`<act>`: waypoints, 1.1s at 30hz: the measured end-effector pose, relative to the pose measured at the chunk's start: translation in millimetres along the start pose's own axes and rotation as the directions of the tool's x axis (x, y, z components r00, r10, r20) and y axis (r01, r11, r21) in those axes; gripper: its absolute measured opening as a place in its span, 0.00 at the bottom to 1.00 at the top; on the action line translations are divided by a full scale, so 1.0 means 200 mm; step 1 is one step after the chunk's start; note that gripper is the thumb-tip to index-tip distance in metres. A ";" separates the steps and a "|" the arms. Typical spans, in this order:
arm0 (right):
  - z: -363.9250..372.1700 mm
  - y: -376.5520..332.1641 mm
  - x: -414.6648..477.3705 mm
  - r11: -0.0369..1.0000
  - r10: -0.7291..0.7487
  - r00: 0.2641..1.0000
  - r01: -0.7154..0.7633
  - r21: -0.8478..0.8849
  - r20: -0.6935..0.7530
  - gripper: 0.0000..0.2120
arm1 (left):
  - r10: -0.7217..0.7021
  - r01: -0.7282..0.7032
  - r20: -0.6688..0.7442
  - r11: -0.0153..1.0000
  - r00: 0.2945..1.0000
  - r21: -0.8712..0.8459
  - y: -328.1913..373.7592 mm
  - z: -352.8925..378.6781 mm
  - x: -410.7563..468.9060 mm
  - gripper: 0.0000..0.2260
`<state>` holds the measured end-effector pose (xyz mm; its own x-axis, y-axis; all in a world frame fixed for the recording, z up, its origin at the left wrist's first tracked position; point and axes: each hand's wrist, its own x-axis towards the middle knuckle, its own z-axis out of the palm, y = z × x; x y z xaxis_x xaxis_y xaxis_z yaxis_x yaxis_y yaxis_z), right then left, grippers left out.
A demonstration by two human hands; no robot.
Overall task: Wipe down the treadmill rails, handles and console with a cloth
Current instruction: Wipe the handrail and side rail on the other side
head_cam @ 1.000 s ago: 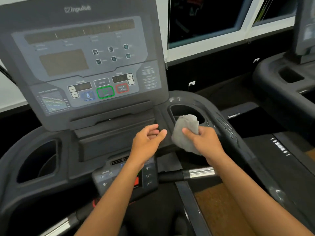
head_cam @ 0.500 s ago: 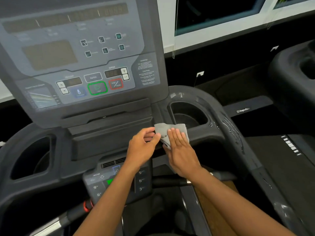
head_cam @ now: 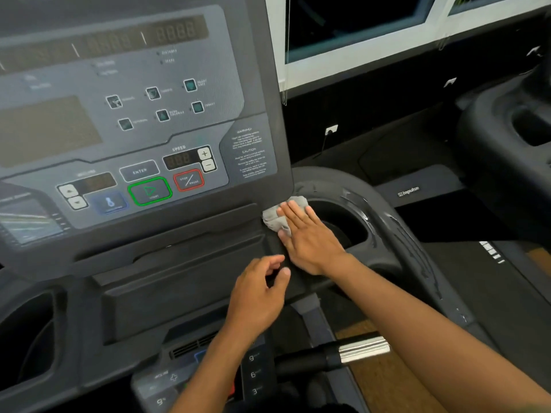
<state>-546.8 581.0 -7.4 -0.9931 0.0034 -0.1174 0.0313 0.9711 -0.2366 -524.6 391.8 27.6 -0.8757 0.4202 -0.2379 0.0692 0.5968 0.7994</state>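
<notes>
Cloth point(head_cam: 275, 217) has slid up off the ledge point(head_cam: 179, 251) to the console's lower right corner, and the left hand point(head_cam: 259, 296) has let go of it. It now sits tight against the console point(head_cam: 134, 114) edge, with the right cup holder point(head_cam: 366, 210) rim just beside it. The ledge runs free to the left. The right hand point(head_cam: 310, 236) lies flat on the cloth, fingers straight and together, pressing, pointing up-left. The left hand hovers near the right wrist, fingers loosely curled, holding nothing. Count: one cloth, two hands, two cup holders (left cup holder point(head_cam: 32, 332) at the far edge), one chrome-tipped handle point(head_cam: 357, 348) under the right forearm.
</notes>
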 end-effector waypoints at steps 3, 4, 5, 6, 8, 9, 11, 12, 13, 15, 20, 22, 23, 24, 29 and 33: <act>-0.01 0.05 0.10 0.998 -0.004 1.000 0.003 -0.067 -0.015 0.31 | 0.046 -0.046 0.012 0.998 0.999 0.050 -0.02 0.01 0.00 0.14; -0.02 0.07 0.12 0.997 -0.004 1.000 0.003 -0.081 -0.020 0.32 | 0.051 -0.052 0.015 0.997 0.999 0.056 -0.03 0.01 0.01 0.14; -0.03 0.08 0.14 0.996 -0.004 1.000 0.002 -0.086 -0.022 0.32 | 0.049 -0.050 0.020 0.997 0.999 0.063 -0.04 0.01 0.01 0.15; -0.03 0.10 0.15 0.996 -0.005 1.000 0.003 -0.088 -0.021 0.33 | 0.043 -0.044 0.023 0.997 0.999 0.064 -0.04 0.00 0.01 0.15; -0.03 0.11 0.18 0.996 -0.008 1.000 0.007 -0.088 -0.013 0.33 | 0.028 -0.028 0.019 0.999 0.999 0.033 -0.05 0.00 0.02 0.17; -0.04 0.13 0.20 0.996 -0.011 1.000 0.010 -0.086 -0.007 0.33 | 0.019 -0.019 0.012 1.000 1.000 0.015 -0.05 0.00 0.02 0.17; -0.05 0.15 0.23 0.999 -0.015 1.000 0.015 -0.052 0.008 0.32 | 0.004 -0.004 -0.004 1.000 1.000 0.001 -0.05 0.01 0.03 0.19; -0.06 0.16 0.23 0.999 -0.017 1.000 0.018 -0.028 0.016 0.30 | -0.002 0.002 -0.013 1.000 1.000 0.002 -0.05 0.01 0.03 0.19; -0.08 0.18 0.23 1.000 -0.015 1.000 0.016 -0.005 0.020 0.29 | -0.009 0.009 -0.023 1.000 1.000 0.004 -0.05 0.02 0.03 0.19; -0.10 0.22 0.21 1.000 0.008 1.000 -0.009 0.028 0.021 0.28 | -0.024 0.024 -0.047 1.000 0.999 0.006 -0.03 0.03 0.03 0.19; -0.19 0.35 0.08 0.988 0.151 0.988 -0.151 -0.011 0.028 0.32 | -0.061 0.065 -0.114 0.997 0.992 0.030 0.01 0.07 0.01 0.19; -0.22 0.41 0.00 0.977 0.211 0.977 -0.211 0.001 0.035 0.28 | -0.076 0.082 -0.131 0.996 0.989 0.041 0.03 0.09 0.01 0.20; -0.23 0.43 -0.04 0.975 0.223 0.974 -0.222 -0.016 0.033 0.28 | -0.082 0.089 -0.138 0.995 0.987 0.047 0.04 0.10 0.00 0.20; -0.24 0.46 -0.08 0.973 0.228 0.973 -0.226 -0.052 0.038 0.29 | -0.084 0.093 -0.147 0.994 0.986 0.054 0.05 0.10 0.00 0.20; -0.22 0.48 -0.22 0.950 0.290 0.957 -0.286 -0.122 0.020 0.29 | -0.074 0.091 -0.178 0.992 0.981 0.089 0.08 0.14 -0.02 0.20; -0.18 0.44 -0.10 0.959 0.229 0.973 -0.226 -0.172 0.001 0.29 | -0.073 0.094 -0.207 0.991 0.976 0.093 0.06 0.17 -0.04 0.21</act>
<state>-528.9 674.9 9.3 -0.9593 0.2255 -0.1699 0.2345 0.9715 -0.0349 -500.6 418.9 20.1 -0.9584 0.2247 -0.1760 0.0309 0.6947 0.7187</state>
